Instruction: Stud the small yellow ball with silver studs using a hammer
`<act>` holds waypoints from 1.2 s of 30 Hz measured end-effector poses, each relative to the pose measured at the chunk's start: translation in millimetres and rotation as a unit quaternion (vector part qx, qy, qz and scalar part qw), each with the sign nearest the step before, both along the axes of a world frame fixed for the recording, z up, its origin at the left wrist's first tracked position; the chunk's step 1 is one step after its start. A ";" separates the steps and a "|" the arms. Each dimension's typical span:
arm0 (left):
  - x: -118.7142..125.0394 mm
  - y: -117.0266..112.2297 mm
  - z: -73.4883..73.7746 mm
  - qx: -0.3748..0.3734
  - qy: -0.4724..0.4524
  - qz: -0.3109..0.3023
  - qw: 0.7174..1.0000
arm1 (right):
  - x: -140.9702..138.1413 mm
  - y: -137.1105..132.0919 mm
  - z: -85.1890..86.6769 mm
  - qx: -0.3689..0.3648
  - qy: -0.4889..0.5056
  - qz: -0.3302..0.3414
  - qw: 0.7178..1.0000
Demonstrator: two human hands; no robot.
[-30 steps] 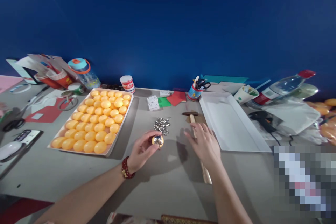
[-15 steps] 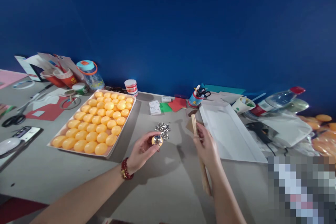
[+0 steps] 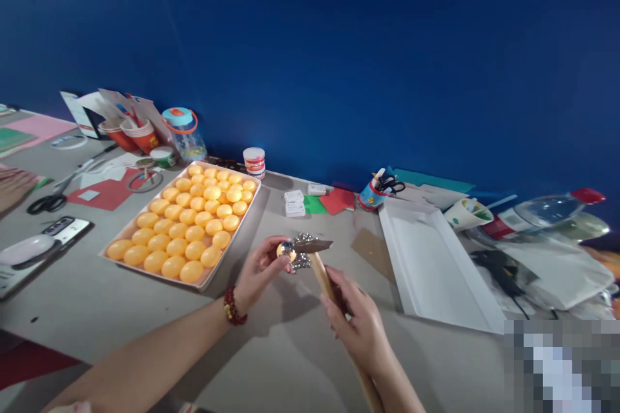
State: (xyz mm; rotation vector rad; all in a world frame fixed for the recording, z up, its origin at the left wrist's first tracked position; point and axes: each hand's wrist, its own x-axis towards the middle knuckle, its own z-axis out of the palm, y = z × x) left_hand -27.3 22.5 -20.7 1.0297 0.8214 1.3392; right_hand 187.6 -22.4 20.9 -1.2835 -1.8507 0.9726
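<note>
Between the thumb and fingers of my left hand (image 3: pixel 264 271) is an orange ping-pong ball (image 3: pixel 281 251) with a shiny silver rounded piece at its face. My right hand (image 3: pixel 353 316) grips a hammer (image 3: pixel 320 271) by its wooden handle. The dark hammer head lies level with the ball, its left end at or very near the silver piece; whether they touch I cannot tell. Behind the hammer head, a pile of small silver pieces (image 3: pixel 303 262) is partly hidden on the table.
A shallow box (image 3: pixel 206 281) full of orange balls stands left, a white tray (image 3: pixel 421 264) right. Small white boxes (image 3: pixel 294 205), coloured paper (image 3: pixel 338 201) and a pen cup (image 3: pixel 371 196) line the back. A bottle (image 3: pixel 542 213) lies right; another person's hand (image 3: pixel 17 187) shows far left.
My right hand has swung the hammer left, bringing its head up to the ball in my left hand. The view has shifted slightly left, and another person's hand now shows.
</note>
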 end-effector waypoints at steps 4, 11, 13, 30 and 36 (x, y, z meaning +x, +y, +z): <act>-0.3 1.2 0.7 -0.002 0.004 0.003 1.000 | -3.1 1.7 2.9 0.058 -0.024 0.011 0.998; -0.4 0.9 0.9 -0.004 0.011 0.015 1.000 | -6.9 2.0 5.7 0.104 -0.051 0.006 0.993; -0.5 1.2 -0.3 0.001 0.010 0.015 1.000 | -6.9 2.1 5.3 0.104 -0.046 0.002 0.993; 0.1 0.9 -4.8 0.011 0.014 0.013 1.000 | -3.6 4.3 14.0 -0.017 0.092 -0.054 0.994; 0.3 -0.1 -1.8 0.010 0.012 0.004 1.000 | 0.5 -1.5 15.8 -0.077 0.047 -0.017 0.996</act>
